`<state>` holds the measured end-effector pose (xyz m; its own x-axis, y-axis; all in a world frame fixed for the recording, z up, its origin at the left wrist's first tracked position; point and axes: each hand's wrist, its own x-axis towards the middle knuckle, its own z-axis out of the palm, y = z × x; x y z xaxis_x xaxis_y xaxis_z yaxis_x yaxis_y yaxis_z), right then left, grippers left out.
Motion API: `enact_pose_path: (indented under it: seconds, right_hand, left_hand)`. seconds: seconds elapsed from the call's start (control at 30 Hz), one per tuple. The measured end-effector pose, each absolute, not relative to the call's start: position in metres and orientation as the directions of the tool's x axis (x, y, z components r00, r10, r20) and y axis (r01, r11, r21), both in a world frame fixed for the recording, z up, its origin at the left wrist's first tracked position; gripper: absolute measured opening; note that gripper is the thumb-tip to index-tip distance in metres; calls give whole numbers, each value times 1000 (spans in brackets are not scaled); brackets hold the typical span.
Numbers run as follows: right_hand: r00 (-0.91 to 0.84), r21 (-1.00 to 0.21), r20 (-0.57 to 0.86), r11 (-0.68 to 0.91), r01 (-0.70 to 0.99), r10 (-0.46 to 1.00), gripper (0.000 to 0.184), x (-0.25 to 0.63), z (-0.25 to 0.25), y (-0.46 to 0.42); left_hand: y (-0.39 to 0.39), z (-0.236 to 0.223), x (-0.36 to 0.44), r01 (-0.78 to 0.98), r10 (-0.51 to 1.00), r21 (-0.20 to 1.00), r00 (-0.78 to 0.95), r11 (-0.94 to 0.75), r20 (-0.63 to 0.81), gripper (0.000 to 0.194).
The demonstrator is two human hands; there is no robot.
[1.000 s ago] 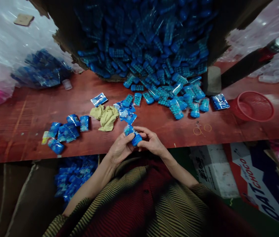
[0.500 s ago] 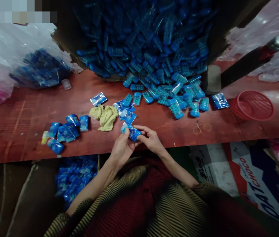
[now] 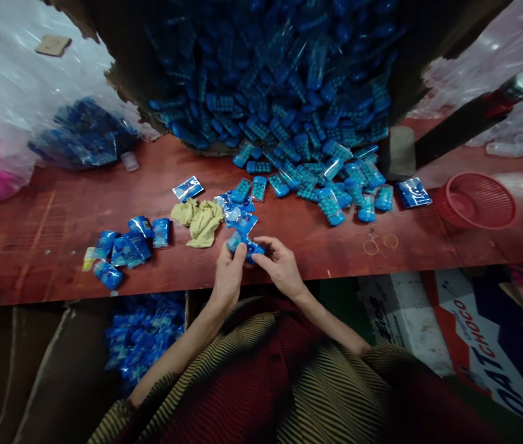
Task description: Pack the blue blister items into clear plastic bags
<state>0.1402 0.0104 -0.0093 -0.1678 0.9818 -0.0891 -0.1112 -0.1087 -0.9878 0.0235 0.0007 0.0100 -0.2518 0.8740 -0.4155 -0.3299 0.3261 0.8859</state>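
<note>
Near the front edge of the table, my left hand [image 3: 228, 274] is closed on a small clear-and-blue container [image 3: 234, 241], its thumb pressed along it. My right hand [image 3: 284, 266] pinches a shiny blue printed wrapper [image 3: 255, 249] between thumb and fingers. Container and wrapper meet between my hands; how far one sits inside the other I cannot tell. Just beyond lie loose flat blue wrappers [image 3: 238, 217] and a container of blue balls [image 3: 242, 190]. A crumpled yellow cloth [image 3: 205, 223] rests left of them. Further left is a small group of wrapped blue containers [image 3: 131, 248].
A large dark box at the back spills blue containers [image 3: 308, 179] onto the red table [image 3: 76, 197]. To the right stand a red plastic basket [image 3: 477, 200], a dark-handled hammer [image 3: 465, 123] and a blue packet [image 3: 413, 192]. Below the edge sits a heap of wrapped containers [image 3: 145, 333].
My left hand has turned more upright, its thumb now over the container. The wrapper has shifted slightly rightward, and more of the container shows at the left. The whole view has shifted slightly.
</note>
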Motion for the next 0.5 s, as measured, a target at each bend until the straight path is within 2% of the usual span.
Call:
enact_pose_path:
  seconds: [0.07, 0.17, 0.27, 0.43, 0.5]
  right_hand:
    - [-182, -971, -140, -171, -167, 973, 31, 140, -11, 11]
    - [-225, -944, -203, -251, -213, 953, 34, 140, -11, 12]
    - [-242, -903, -263, -327, -278, 934, 39, 138, -10, 11]
    - [-267, -877, -280, -359, -319, 922, 47, 136, -6, 10]
    - [-296, -872, -294, -382, -305, 909, 48, 137, -6, 10]
  left_hand:
    - [2, 7, 18, -233, 880, 944, -363, 232, -306, 31]
    - [7, 5, 10, -125, 879, 980, -435, 155, -195, 21]
    - [12, 4, 2, -86, 881, 984, -439, 156, -178, 16]
    - [14, 1, -5, 12, 897, 992, -427, 129, -112, 18]
    - [13, -1, -7, -17, 908, 985, -386, 170, -163, 19]
